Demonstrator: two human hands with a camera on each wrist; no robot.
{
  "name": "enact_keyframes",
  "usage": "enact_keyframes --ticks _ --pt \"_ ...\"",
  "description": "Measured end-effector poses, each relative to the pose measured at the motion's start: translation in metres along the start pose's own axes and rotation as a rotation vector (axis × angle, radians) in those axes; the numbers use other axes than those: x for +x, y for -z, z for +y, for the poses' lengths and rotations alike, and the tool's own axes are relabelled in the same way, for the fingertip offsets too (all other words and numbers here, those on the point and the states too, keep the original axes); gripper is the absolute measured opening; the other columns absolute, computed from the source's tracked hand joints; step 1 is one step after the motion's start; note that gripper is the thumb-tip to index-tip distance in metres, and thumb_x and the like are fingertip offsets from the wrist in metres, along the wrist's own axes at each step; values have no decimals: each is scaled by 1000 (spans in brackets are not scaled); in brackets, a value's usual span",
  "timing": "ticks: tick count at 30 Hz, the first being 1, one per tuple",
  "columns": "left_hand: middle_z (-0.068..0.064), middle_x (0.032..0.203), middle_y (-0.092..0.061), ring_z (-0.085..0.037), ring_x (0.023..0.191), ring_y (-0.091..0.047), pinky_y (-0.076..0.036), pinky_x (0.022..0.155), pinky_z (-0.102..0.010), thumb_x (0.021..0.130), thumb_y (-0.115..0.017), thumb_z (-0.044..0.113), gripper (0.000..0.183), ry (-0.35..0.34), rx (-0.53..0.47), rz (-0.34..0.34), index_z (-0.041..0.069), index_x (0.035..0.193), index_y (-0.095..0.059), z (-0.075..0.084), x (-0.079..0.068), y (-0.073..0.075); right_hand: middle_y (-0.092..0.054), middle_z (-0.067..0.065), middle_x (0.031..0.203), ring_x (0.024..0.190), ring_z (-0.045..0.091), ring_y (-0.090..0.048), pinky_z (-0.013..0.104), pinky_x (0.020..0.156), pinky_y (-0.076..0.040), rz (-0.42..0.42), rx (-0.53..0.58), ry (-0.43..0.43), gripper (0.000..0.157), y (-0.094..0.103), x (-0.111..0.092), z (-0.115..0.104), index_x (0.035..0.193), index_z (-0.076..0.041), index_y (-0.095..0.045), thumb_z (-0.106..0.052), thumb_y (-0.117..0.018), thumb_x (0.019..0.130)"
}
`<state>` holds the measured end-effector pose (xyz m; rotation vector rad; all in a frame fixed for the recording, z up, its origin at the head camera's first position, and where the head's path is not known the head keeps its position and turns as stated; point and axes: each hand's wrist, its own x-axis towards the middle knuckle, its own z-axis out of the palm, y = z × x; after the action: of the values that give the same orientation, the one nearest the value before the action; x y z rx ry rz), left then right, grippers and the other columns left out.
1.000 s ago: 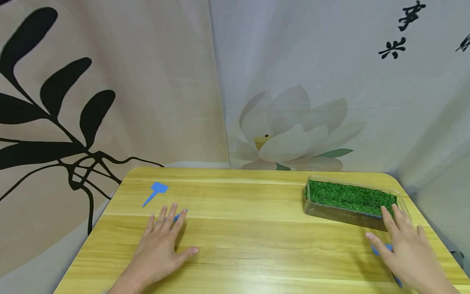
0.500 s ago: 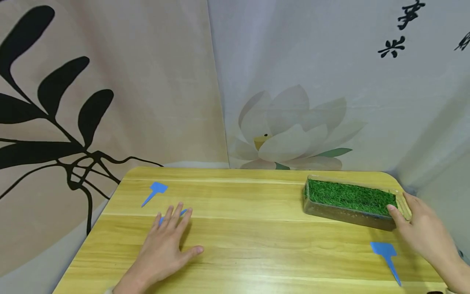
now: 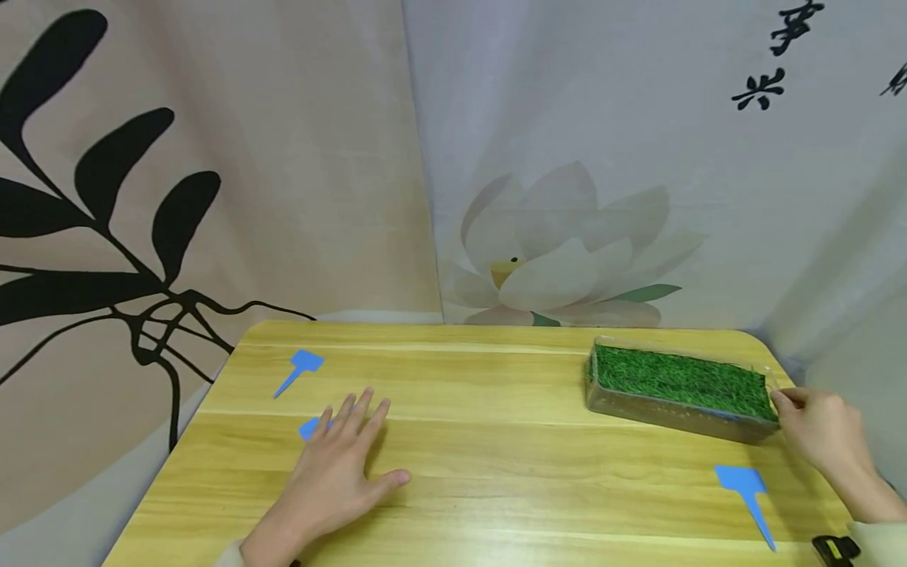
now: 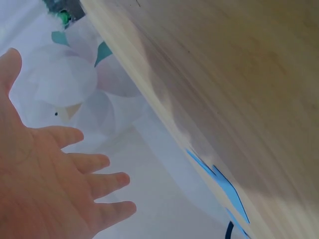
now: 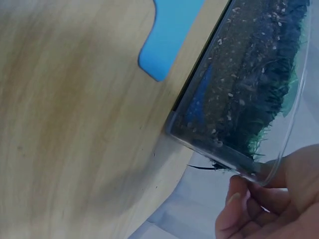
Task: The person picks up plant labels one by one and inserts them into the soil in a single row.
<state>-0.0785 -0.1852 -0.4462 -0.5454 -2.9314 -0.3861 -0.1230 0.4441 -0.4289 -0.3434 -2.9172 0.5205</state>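
Note:
My right hand [image 3: 825, 429] pinches the end wall of a clear plastic box [image 3: 673, 417] at the table's right side. The right wrist view shows thumb and fingers at the rim of the clear box [image 5: 199, 144]. Green artificial grass [image 3: 680, 382] fills its top, over a brown, speckled layer. With fingers spread and straight, my left hand [image 3: 333, 476] hovers over the table, palm down. It partly hides a blue T-shaped plant label [image 3: 309, 428]. Another blue plant label [image 3: 306, 362] lies beyond it, and a third blue plant label [image 3: 744, 488] lies in front of the box.
The wooden table [image 3: 496, 472] has rounded far corners and ends at a hanging cloth [image 3: 319, 197] printed with black leaves and a pale lotus. A black strap [image 3: 836, 549] shows by the right sleeve.
My right hand has moved from above the near-right label to the box's right end and now pinches it. My left hand has drifted slightly right, baring more of the label under it.

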Motion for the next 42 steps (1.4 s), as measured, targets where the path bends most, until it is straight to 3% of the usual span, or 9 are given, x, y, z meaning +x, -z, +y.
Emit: enact_keyframes --ticks 9,16,22,28,32,37,42 --pt "-22 166 -34 -49 148 -35 -22 121 -66 89 -70 70 98 -13 -16 -5 9 161 -42 4 6 -4 -66 24 75 54 25 -55 40 49 -43 17 3 12 37 -3 2 1 115 27 -59 -9 -50 109" --pt "-21 160 -44 -46 144 -44 -28 120 -65 92 -68 67 90 -38 -47 -2 6 156 -49 10 15 -6 -67 31 82 63 37 -61 50 53 -48 36 6 23 33 -6 2 -1 110 26 -62 -5 -54 107" --pt "-19 157 -49 -44 143 -45 -31 119 -63 99 -61 63 80 -41 -148 -33 4 152 -54 20 30 -9 -67 32 84 66 39 -63 51 54 -49 27 0 32 32 -7 1 -5 111 26 -62 -5 -55 106" --pt "-16 141 -64 -40 133 -56 -37 114 -63 102 -66 46 59 -24 -309 14 1 139 -65 33 45 -14 -69 31 85 65 36 -63 44 52 -47 25 14 63 31 -9 0 -9 110 24 -64 -6 -57 106" --pt "-15 133 -69 -37 128 -61 -41 112 -59 103 -68 38 47 -13 -398 26 1 132 -70 42 53 -16 -71 32 90 69 38 -65 46 55 -49 6 29 85 31 -9 -2 -9 111 22 -67 -8 -57 106" --pt "-11 126 -72 -33 121 -65 -48 106 -54 102 -70 29 35 -15 -442 23 3 125 -74 54 65 -19 -72 30 92 70 37 -66 44 56 -49 0 44 97 33 -10 -3 -14 113 20 -67 -10 -57 106" --pt "-7 119 -74 -29 109 -69 -54 97 -48 104 -67 21 26 -49 -492 -3 4 121 -76 68 80 -24 -72 29 90 63 26 -63 38 52 -47 9 63 110 32 -13 -5 -21 112 20 -68 -9 -57 106"
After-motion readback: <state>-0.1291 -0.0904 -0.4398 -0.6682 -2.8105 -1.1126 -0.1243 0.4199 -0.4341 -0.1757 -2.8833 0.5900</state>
